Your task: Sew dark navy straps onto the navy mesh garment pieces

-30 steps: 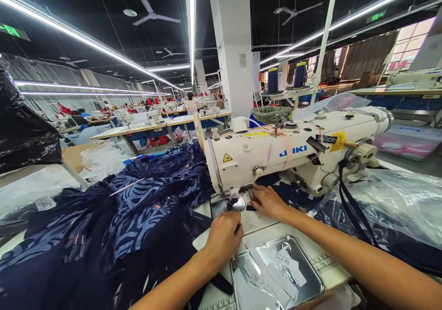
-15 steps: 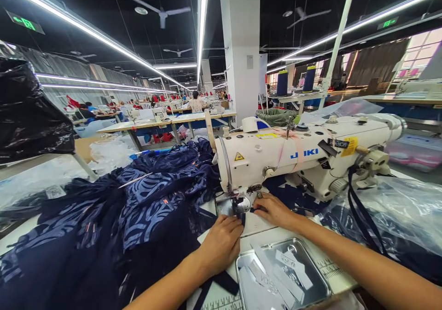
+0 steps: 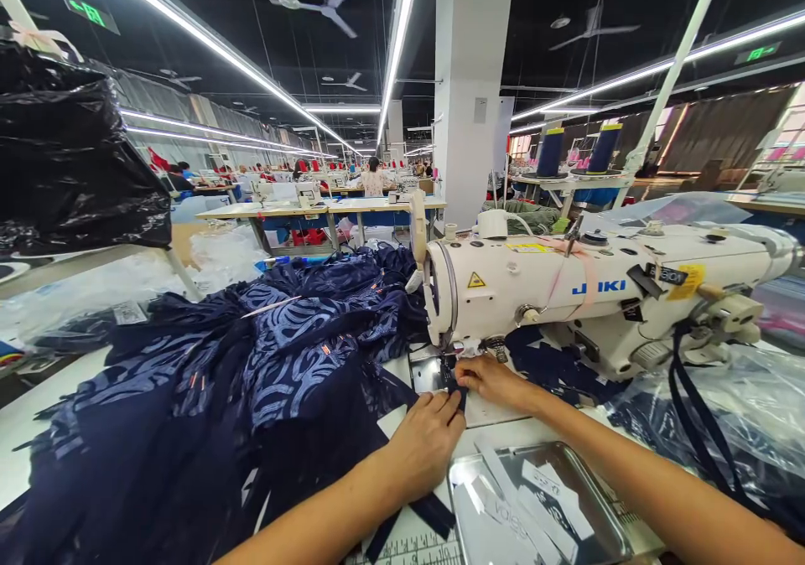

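A white sewing machine (image 3: 541, 284) lettered JUKI stands in front of me, its needle area at its left end above a metal plate (image 3: 428, 375). My left hand (image 3: 431, 432) lies just in front of that plate, fingers together and pressed on a narrow navy fabric strip (image 3: 464, 399). Close to the needle, the fingers of my right hand (image 3: 494, 382) pinch at the same dark fabric; the fingertips partly hide it. To the left spreads a large heap of navy garments (image 3: 295, 355) with pale blue patterns.
A metal tray (image 3: 620, 531) holding white labels (image 3: 503, 510) sits below my hands. Navy scraps (image 3: 553, 364) lie under the machine arm. Clear plastic bags (image 3: 755, 406) rest at right, a black plastic bag (image 3: 81, 163) at left. Thread cones (image 3: 551, 152) stand behind; people work farther off.
The view has swung left, so everything appears farther right. My right hand has moved left toward the needle and my left hand. The left hand stays pressed by the plate.
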{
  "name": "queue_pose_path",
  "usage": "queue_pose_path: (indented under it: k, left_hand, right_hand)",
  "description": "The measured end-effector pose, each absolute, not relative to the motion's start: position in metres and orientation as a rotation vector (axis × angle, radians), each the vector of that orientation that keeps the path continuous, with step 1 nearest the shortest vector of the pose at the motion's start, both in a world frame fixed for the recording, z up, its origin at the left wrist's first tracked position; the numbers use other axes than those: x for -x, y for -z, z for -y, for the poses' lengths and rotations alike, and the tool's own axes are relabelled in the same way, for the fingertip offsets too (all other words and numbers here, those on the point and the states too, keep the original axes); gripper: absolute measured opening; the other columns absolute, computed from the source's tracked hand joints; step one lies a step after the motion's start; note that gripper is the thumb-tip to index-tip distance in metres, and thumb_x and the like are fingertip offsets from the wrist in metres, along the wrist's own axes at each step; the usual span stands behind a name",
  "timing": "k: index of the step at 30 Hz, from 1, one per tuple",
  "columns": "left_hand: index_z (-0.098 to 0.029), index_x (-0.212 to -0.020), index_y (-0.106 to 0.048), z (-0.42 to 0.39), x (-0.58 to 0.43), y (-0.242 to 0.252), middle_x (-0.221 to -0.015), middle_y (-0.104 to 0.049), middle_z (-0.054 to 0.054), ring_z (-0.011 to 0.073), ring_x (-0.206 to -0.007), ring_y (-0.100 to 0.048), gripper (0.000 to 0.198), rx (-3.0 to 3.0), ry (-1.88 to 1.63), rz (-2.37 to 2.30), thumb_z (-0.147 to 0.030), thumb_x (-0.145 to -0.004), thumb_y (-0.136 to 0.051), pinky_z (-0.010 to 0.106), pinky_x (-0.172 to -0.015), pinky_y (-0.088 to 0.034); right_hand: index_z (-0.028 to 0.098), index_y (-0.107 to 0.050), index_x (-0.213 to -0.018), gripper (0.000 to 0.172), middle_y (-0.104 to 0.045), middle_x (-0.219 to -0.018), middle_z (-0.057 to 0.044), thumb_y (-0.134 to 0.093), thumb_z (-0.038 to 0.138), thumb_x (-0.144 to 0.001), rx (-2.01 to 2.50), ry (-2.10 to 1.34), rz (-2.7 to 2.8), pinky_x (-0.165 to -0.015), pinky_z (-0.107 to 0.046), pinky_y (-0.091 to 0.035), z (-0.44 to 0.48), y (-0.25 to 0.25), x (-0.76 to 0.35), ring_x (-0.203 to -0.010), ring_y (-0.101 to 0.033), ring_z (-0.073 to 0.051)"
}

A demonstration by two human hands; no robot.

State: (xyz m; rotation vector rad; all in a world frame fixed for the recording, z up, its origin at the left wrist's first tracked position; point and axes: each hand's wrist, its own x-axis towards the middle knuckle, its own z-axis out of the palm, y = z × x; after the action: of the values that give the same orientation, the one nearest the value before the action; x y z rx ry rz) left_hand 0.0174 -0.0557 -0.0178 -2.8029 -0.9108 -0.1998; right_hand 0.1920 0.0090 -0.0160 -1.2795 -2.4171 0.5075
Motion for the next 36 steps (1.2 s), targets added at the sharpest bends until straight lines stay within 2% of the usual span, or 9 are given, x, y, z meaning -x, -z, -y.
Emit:
queue_pose_path:
  k: [4, 10, 13, 16, 21, 36]
  left_hand:
    - [-0.010, -0.096, -0.056, 0.053, -0.020, 0.013, -0.125, -0.049, 0.015, 0.0258, -0.104, -0.049, 0.022, 2.821, 0.159, 0.954, -0.011, -0.079, -0.042, 0.037, -0.086, -0.039]
    - [-0.011, -0.098, -0.053, 0.050, -0.019, 0.008, -0.126, -0.048, 0.014, 0.0246, -0.105, -0.046, 0.025, 2.890, 0.137, 0.993, -0.009, -0.076, -0.043, 0.038, -0.087, -0.039]
    - [-0.011, -0.099, -0.052, 0.049, -0.017, 0.010, -0.127, -0.048, 0.013, 0.0245, -0.109, -0.045, 0.027, 2.923, 0.168, 1.005, -0.008, -0.074, -0.044, 0.038, -0.089, -0.039]
    - [-0.010, -0.100, -0.054, 0.049, -0.015, 0.014, -0.123, -0.051, 0.013, 0.0231, -0.113, -0.044, 0.031, 2.941, 0.275, 0.991, -0.004, -0.072, -0.043, 0.035, -0.094, -0.038]
    - [-0.010, -0.101, -0.057, 0.049, -0.015, 0.016, -0.111, -0.059, 0.012, 0.0218, -0.107, -0.051, 0.032, 2.911, 0.420, 0.990, -0.006, -0.072, -0.043, 0.036, -0.097, -0.037]
    - [-0.011, -0.096, -0.059, 0.041, -0.033, 0.021, -0.104, -0.061, 0.014, 0.0232, -0.098, -0.055, 0.025, 2.751, 0.434, 1.122, -0.009, -0.076, -0.044, 0.038, -0.091, -0.042]
  right_hand:
    - [0.019, -0.050, -0.062, 0.015, -0.048, -0.057, 0.004, -0.045, 0.011, -0.074, 1.262, -0.601, 2.409, -0.055, -0.022, -0.035, -0.013, 0.016, -0.195, -0.058, -0.048, -0.012]
    - [0.018, -0.052, -0.066, 0.014, -0.050, -0.061, 0.003, -0.045, 0.012, -0.076, 1.192, -0.601, 2.396, -0.058, -0.023, -0.037, -0.012, 0.021, -0.198, -0.059, -0.048, -0.012]
    - [0.017, -0.054, -0.072, 0.012, -0.054, -0.066, 0.001, -0.046, 0.011, -0.078, 1.060, -0.433, 2.427, -0.059, -0.024, -0.039, -0.007, 0.026, -0.201, -0.062, -0.050, -0.013]
    - [0.016, -0.058, -0.082, 0.016, -0.059, -0.081, -0.005, -0.043, 0.011, -0.083, 0.864, -0.119, 2.507, -0.066, -0.028, -0.043, 0.003, 0.029, -0.205, -0.074, -0.053, -0.016]
    - [0.014, -0.060, -0.093, 0.025, -0.061, -0.097, -0.011, -0.037, 0.009, -0.087, 0.709, 0.279, 2.597, -0.074, -0.034, -0.047, 0.011, 0.029, -0.210, -0.084, -0.056, -0.019]
    - [0.013, -0.061, -0.105, 0.032, -0.061, -0.110, -0.012, -0.040, 0.005, -0.083, 0.839, 0.369, 2.683, -0.070, -0.033, -0.053, -0.001, 0.023, -0.213, -0.093, -0.059, -0.023]
